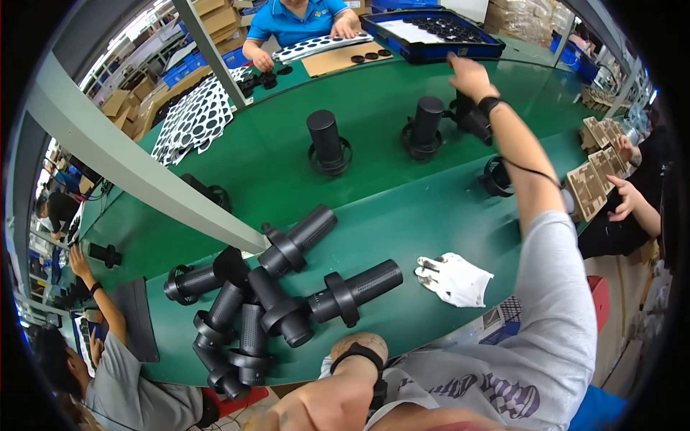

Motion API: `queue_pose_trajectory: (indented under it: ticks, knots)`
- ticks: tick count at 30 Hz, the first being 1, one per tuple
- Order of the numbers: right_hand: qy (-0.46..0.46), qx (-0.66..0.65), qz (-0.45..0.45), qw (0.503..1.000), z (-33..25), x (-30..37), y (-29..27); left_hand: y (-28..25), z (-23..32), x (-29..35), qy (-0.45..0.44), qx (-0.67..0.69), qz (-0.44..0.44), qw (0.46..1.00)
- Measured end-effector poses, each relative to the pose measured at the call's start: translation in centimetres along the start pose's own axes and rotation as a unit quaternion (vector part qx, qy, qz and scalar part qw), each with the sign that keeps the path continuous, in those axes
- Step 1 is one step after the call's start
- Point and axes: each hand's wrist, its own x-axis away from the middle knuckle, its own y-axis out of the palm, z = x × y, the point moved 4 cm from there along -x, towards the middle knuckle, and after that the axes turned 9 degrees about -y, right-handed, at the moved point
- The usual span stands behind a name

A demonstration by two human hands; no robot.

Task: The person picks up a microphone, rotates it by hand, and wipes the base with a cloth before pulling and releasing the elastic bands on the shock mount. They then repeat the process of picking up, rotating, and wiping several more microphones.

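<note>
My right arm stretches across the green work surface, and my right hand (473,79) is over the far strip. One fingertip shows, stretched forward; the other fingers are hidden. Just below the hand and wrist is a tilted black cylindrical part (472,121); whether I touch it cannot be seen. At the near edge my left hand (361,346), with a dark wrist strap, is bent inward with its fingers hidden. Close by lies a heap of black perforated cylinders with collars (287,305). A stained white glove (456,279) lies to their right.
Two black cylinders (325,136) (429,118) stand in rings on the far strip. A grey post (158,154) crosses the left side. Opposite, a person handles a dotted sheet (323,47) near a blue-black tray (431,52). Other people's hands work at far left and right, by brown blocks (588,188).
</note>
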Motion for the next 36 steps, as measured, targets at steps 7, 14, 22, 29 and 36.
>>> queue_pose_trajectory:
  ticks: [7, 14, 22, 29, 36]
  knots:
    - [-0.150, -0.014, -0.394, 0.907, -12.3, -1.8, -6.7, -1.4, -0.4, -1.1, 0.123, -0.053, 0.139, 0.981]
    - [-0.138, -0.132, -0.353, 0.916, -14.7, 0.4, -7.8, -0.3, 1.0, -1.1, 0.156, -0.071, 0.112, 0.979]
    - [-0.079, -0.115, -0.183, 0.973, -13.8, 4.6, -8.1, 0.9, 0.3, -1.5, 0.169, -0.151, 0.025, 0.974]
    - [-0.021, -0.540, 0.016, 0.842, -11.7, 10.6, -15.3, -2.3, 0.2, -0.6, -0.244, -0.473, 0.132, 0.836]
    - [-0.008, -0.840, 0.127, 0.527, -14.0, 14.9, -15.9, -1.2, -7.8, 1.4, -0.472, -0.569, 0.032, 0.672]
